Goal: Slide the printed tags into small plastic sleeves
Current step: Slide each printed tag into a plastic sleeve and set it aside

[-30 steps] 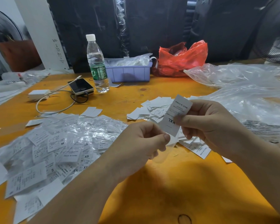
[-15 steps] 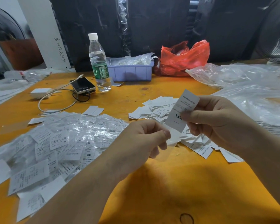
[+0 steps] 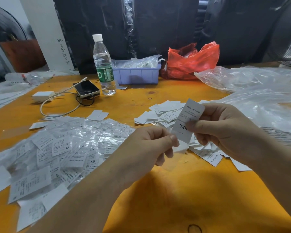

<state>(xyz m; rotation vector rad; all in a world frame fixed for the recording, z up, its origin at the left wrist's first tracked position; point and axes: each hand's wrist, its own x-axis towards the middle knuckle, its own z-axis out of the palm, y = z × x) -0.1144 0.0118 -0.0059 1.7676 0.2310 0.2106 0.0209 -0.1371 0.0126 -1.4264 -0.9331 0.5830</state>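
My right hand (image 3: 225,130) pinches a white printed tag (image 3: 187,120) marked XXL, held upright above the orange table (image 3: 166,190). My left hand (image 3: 151,147) pinches the mouth of a small clear plastic sleeve (image 3: 174,158) just below the tag. The tag's lower end sits in the sleeve's opening. A heap of sleeved tags (image 3: 60,148) lies to the left. Loose bare tags (image 3: 165,113) are piled behind and under my hands.
At the back stand a water bottle (image 3: 104,64), a phone (image 3: 86,88) with charger and cable (image 3: 43,96), a lilac plastic bin (image 3: 136,73) and a red bag (image 3: 191,61). Large clear plastic bags (image 3: 259,91) cover the right side.
The tag has been drawn slightly down and left toward the sleeve in my left hand. Both hands stay close together; the view has shifted a little.
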